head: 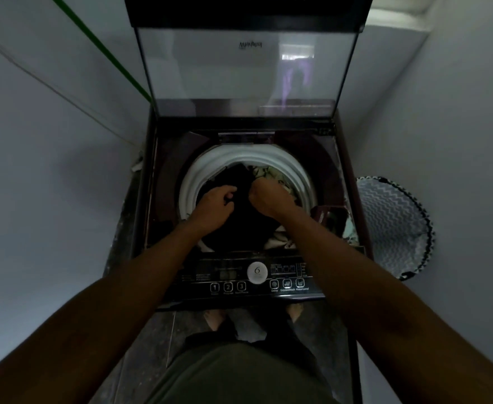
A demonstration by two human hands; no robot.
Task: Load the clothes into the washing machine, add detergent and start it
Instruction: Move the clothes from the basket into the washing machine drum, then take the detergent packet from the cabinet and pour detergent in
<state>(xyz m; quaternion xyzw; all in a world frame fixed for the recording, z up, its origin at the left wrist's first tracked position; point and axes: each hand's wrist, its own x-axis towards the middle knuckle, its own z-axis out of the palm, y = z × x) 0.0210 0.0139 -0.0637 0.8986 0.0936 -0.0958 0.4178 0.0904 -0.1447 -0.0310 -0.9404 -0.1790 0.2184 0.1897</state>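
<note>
Loading step: both hands, left hand (216,203) and right hand (268,196), apparently clutching dark clothes (239,182) inside the drum (192,182); detergent comes next.

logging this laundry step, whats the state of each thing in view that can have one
washing machine lid: raised, standing open
drum: holding a pile of clothes, not yet pushed down
dark garment: on top of the pile, both hands on it
left hand: fingers curled, gripping the dark garment
right hand: curled, pressing into the clothes
control panel: display unlit
laundry basket: on the floor to the right, looks empty
</note>
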